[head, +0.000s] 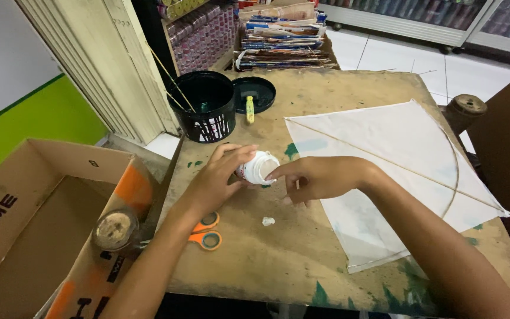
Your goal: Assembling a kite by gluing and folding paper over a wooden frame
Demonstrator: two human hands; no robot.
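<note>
Both hands meet over a worn brown tabletop [278,260]: left hand [216,180] curled closed around a small white plastic bottle [257,168], right hand [317,177] half-open, its fingertips [271,179] touching the bottle's cap end. Orange-handled scissors [206,231] lie just below the left wrist; a white paper kite [396,159] lies under the right forearm.

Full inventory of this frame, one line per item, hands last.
white bottle: 1, white, held over table centre
kite: 1, white with thin sticks, table right
scissors: 1, orange handles, table left, under left forearm
black bucket: 1, black, table's far left corner, stick inside
black lid: 1, beside bucket
yellow tube: 1, against lid
white scrap: 1, near table centre
cardboard box: 1, brown, open, left
table: 1, brown, paint-stained
left hand: grips bottle
right hand: fingertips on bottle
</note>
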